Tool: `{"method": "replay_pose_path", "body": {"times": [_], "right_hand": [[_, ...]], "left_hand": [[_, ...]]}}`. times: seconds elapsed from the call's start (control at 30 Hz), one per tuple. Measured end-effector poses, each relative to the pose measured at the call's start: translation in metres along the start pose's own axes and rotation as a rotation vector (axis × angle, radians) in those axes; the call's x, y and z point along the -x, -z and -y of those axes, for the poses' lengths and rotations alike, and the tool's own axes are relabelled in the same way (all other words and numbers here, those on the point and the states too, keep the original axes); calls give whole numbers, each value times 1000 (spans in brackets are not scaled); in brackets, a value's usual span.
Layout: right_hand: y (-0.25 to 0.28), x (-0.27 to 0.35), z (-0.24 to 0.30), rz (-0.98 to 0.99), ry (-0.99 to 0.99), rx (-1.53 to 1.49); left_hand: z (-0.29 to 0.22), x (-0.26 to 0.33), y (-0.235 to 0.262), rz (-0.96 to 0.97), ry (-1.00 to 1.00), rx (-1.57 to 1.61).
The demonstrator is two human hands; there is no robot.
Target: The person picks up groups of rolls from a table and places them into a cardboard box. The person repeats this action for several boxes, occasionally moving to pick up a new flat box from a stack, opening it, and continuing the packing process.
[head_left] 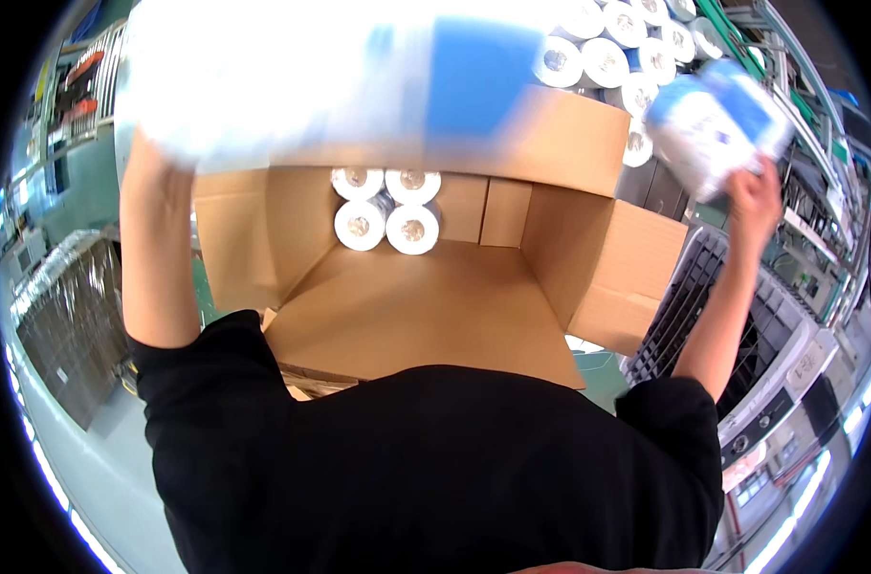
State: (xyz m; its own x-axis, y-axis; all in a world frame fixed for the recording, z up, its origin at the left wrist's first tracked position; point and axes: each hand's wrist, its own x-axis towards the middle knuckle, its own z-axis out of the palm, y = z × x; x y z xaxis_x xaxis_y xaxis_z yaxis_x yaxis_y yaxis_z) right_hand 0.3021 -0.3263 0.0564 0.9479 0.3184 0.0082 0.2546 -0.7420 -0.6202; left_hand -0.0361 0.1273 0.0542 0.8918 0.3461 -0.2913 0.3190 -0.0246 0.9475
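A large white-and-blue plastic-wrapped pack [292,86], smeared by motion, is raised above the far side of an open cardboard box [426,306]. My left hand [158,158] is at the pack's lower left corner and supports it; its fingers are hidden behind the wrap. Off to the right, my right hand [756,196] grips a smaller-looking white-and-blue wrapped pack [717,124] by its lower end, also blurred. Inside the box, several white rolls [412,230] are stacked in the far left corner, their round ends facing me.
Beyond the box at the back right, many white rolls [606,62] are piled beside a green-edged metal frame [789,48]. A grey slatted plastic crate [741,316] stands right of the box. Film-wrapped brown cartons [72,325] stand at the far left. Box flaps [636,277] spread outward.
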Motion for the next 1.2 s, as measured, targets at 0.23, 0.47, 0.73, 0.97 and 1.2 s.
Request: {"method": "replay_pose_path", "body": {"times": [0.23, 0.47, 0.73, 0.97, 1.2], "right_hand": [[37, 95, 104, 409, 963, -237], [-65, 188, 96, 1202, 540, 544], [-199, 211, 55, 1281, 382, 890], [-115, 145, 97, 260, 415, -272], [-126, 18, -69, 471, 66, 532]], "left_hand": [[31, 31, -225, 429, -78, -500], [205, 37, -273, 705, -269, -1616], [128, 32, -224, 983, 157, -1232], [-22, -67, -146, 112, 278, -69], [119, -224, -93, 17, 3, -1467]]}}
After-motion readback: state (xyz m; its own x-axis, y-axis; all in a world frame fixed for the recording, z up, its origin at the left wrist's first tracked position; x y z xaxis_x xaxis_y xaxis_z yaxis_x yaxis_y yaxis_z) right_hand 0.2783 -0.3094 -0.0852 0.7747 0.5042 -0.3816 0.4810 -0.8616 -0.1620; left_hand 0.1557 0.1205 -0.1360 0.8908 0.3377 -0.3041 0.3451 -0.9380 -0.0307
